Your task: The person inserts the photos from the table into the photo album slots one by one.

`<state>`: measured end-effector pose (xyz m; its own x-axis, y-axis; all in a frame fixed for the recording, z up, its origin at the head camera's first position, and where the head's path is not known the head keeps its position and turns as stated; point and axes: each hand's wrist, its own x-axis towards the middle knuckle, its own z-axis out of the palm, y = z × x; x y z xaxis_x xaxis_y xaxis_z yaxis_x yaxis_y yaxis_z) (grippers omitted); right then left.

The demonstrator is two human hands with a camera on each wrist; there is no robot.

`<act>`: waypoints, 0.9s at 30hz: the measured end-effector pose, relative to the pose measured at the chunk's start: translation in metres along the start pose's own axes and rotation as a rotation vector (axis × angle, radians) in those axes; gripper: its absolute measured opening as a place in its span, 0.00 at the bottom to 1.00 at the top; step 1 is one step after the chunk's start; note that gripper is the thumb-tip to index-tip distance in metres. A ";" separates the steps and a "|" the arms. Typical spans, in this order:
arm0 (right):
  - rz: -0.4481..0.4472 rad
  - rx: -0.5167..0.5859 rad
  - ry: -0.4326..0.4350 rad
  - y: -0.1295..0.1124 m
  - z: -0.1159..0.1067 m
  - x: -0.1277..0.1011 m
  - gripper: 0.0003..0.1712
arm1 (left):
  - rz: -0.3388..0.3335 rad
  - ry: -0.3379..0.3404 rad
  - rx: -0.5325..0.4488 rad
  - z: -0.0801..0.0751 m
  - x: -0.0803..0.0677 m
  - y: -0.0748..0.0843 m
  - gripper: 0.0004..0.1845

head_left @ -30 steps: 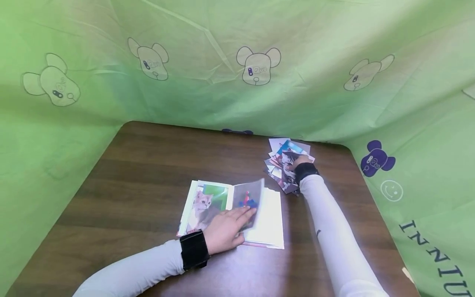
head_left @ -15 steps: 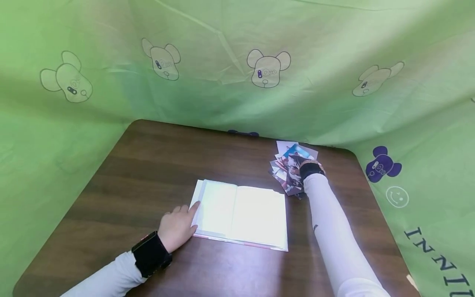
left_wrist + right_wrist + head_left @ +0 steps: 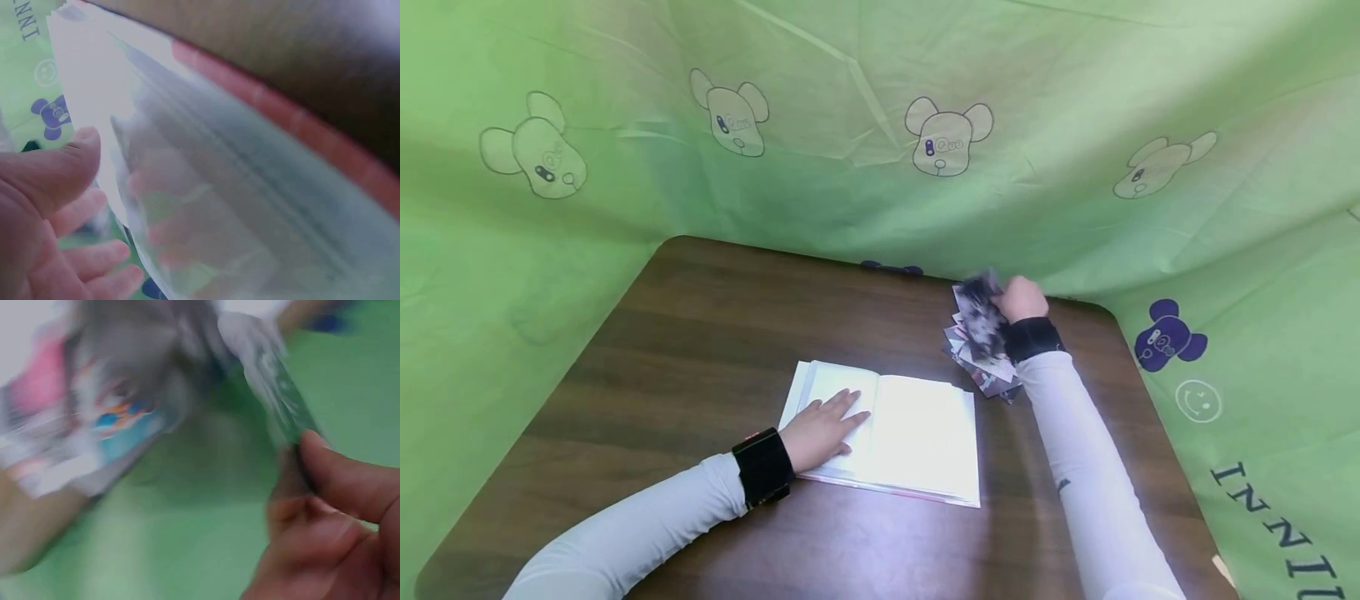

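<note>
While pinching one photo (image 3: 981, 310) lifted off the loose pile (image 3: 981, 362) at right of centre in the head view, right hand (image 3: 1021, 297) curled on its edge. Left hand (image 3: 820, 425) flat, fingers straight, pressing the open album (image 3: 917, 437) at lower centre. Step judged: fetching a print. Next: carry it over, find an empty sleeve, slide in squarely.

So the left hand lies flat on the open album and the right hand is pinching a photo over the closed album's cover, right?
Not quite. The right hand pinches a photo over the loose photo pile beside the album, per the head view. The left hand does lie flat.
</note>
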<state>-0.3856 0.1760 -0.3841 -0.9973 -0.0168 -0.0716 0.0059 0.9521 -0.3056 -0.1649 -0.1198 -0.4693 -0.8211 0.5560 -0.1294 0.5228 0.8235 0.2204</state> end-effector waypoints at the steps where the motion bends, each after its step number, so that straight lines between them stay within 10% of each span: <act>1: -0.032 0.069 -0.021 -0.004 0.002 0.000 0.16 | -0.019 -0.012 -0.007 0.000 0.001 0.000 0.29; 5: -0.175 0.579 -0.312 -0.044 0.028 -0.004 0.16 | -0.042 -0.014 -0.022 0.003 0.002 -0.001 0.29; 11: 0.011 1.056 -0.599 -0.089 0.099 -0.024 0.04 | -0.015 0.028 -0.032 0.013 0.001 -0.003 0.28; 27: 0.122 1.133 -0.660 -0.104 0.136 -0.026 0.02 | -0.048 0.014 -0.015 0.015 0.003 -0.008 0.28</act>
<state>-0.3498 0.0362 -0.4795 -0.7647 -0.4017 -0.5039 0.4727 0.1818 -0.8623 -0.1683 -0.1230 -0.4858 -0.8483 0.5142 -0.1264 0.4794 0.8472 0.2291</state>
